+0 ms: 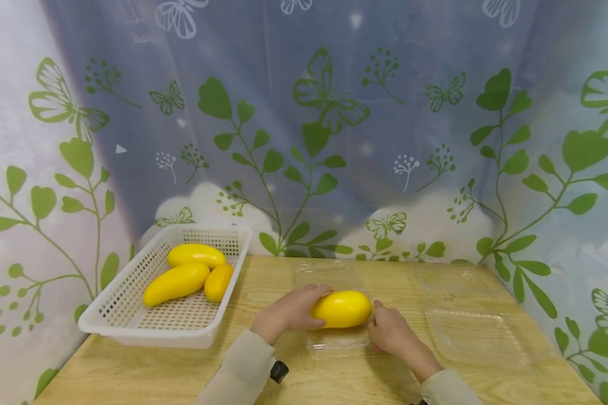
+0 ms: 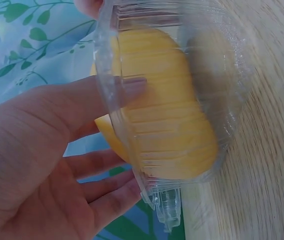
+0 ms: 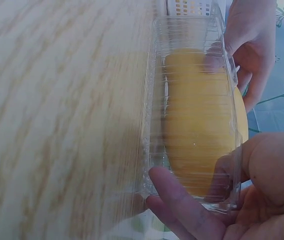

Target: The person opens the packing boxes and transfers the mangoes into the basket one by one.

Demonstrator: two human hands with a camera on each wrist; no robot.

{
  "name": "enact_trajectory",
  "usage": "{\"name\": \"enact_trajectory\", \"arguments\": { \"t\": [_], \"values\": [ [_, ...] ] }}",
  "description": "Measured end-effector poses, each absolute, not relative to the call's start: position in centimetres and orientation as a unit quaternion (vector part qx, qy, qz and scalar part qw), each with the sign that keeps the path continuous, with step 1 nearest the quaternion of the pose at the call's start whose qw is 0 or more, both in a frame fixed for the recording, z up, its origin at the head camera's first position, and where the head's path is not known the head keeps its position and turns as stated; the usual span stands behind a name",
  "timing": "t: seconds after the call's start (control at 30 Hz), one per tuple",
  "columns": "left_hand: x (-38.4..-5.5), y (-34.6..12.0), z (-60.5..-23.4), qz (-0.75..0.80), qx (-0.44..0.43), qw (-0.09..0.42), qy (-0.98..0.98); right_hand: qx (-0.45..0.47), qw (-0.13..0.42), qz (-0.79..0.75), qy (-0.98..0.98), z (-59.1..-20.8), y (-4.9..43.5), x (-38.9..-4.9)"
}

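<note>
A smooth yellow mango point(image 1: 343, 309) lies in the lower half of a clear plastic clamshell box point(image 1: 336, 344) on the table. My left hand point(image 1: 293, 310) holds the mango's left end; in the left wrist view its thumb shows through the clear wall, against the fruit, and the other fingers are on the far side. At the box's right end, my right hand point(image 1: 392, 333) grips the wall. Seen from the right wrist, its fingers point(image 3: 179, 205) are outside the end wall and the thumb shows through the plastic beside the mango. Behind the mango lies the box's opened lid point(image 1: 329, 274).
To the left stands a white perforated basket point(image 1: 147, 336) with three more yellow mangoes point(image 1: 177, 283). Another opened clear clamshell box point(image 1: 478, 337) lies on the right of the wooden table point(image 1: 263, 270). A patterned curtain point(image 1: 304, 169) hangs right behind the table.
</note>
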State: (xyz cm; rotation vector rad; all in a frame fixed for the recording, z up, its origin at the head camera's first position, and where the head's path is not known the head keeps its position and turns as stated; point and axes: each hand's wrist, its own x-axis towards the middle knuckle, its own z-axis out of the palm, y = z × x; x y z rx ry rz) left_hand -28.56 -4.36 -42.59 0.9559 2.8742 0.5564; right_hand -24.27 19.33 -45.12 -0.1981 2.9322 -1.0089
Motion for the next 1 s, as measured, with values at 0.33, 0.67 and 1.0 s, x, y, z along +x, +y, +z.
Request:
{"name": "enact_trajectory", "arguments": {
  "t": [0.33, 0.67, 1.0],
  "values": [
    [-28.75, -4.42, -43.07, 0.183, 0.322, 0.024, 0.928, -0.068, 0.018, -0.334, 0.940, -45.42, 19.29, -24.39],
    [-28.94, -4.05, -43.47, 0.195, 0.341, 0.008, 0.920, -0.063, 0.022, -0.328, 0.942, -45.54, 19.38, -24.50],
    [-28.89, -3.81, -43.46, 0.187, 0.345, -0.001, 0.920, -0.061, 0.024, -0.322, 0.945, -45.38, 19.35, -24.66]
  ]
}}
